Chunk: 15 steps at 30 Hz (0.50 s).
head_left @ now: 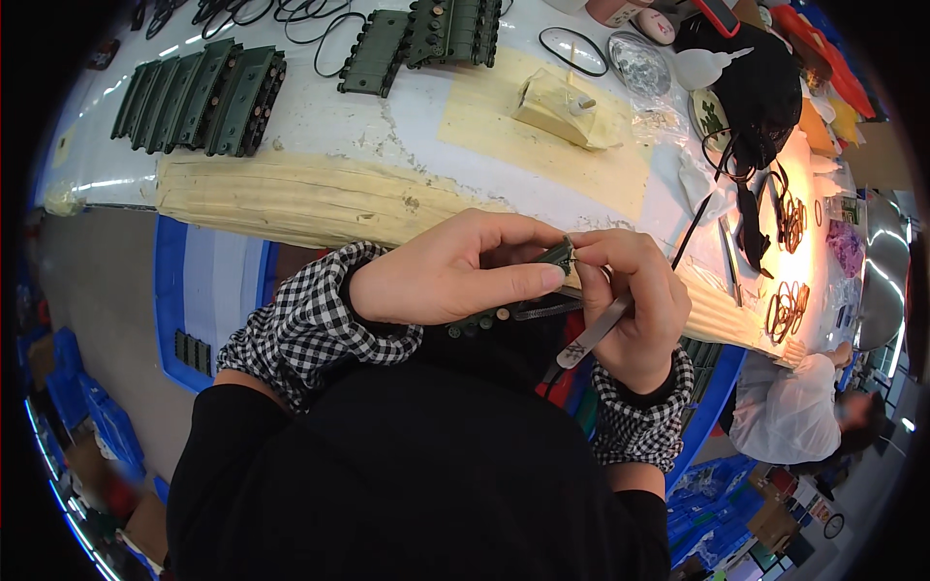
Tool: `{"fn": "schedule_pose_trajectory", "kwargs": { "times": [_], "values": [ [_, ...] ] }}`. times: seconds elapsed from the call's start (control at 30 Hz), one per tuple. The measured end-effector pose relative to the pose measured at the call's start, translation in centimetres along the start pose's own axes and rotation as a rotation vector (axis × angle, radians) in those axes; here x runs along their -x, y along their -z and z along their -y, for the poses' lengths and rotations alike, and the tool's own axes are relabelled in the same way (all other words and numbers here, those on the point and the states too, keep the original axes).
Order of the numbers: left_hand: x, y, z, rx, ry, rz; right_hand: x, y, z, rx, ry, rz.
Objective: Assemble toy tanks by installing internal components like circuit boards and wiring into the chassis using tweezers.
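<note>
In front of my chest, my left hand (465, 271) is closed around a dark green ribbed part (557, 257), thumb along its near side. It looks like the green track-like pieces on the table; most of it is hidden by my fingers. Thumb and forefinger of my right hand (635, 300) pinch together at its right end, where a small light bit shows between the fingertips. Across my right palm lies a flat grey metal tool (593, 334), probably tweezers, its broad end pointing down toward my body. Below my left hand, more green pieces with round studs (480, 321) are partly covered.
Green track-like pieces stand in a row (199, 102) at the far left, with more (417, 48) at the back. A taped block (567, 111) sits mid-table. Black cords (790, 223) and a metal tool (729, 261) lie right. Blue trays (170, 310) flank me; another person (790, 416) works at right.
</note>
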<state>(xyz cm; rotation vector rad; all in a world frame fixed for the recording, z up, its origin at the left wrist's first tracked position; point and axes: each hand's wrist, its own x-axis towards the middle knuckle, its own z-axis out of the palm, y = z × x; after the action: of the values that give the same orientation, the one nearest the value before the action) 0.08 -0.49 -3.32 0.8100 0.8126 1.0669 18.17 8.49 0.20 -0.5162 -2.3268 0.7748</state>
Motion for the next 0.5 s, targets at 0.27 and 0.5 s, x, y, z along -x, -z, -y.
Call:
{"fn": "schedule_pose_trajectory", "kwargs": {
  "times": [0.27, 0.5],
  "values": [
    [0.0, -0.2, -1.4, -0.039, 0.063, 0.053, -0.3, 0.3, -0.6, 0.083, 0.161, 0.011],
    [-0.1, -0.3, -1.2, 0.075, 0.04, 0.053, 0.3, -0.4, -1.0, 0.106, 0.154, -0.049]
  ]
}}
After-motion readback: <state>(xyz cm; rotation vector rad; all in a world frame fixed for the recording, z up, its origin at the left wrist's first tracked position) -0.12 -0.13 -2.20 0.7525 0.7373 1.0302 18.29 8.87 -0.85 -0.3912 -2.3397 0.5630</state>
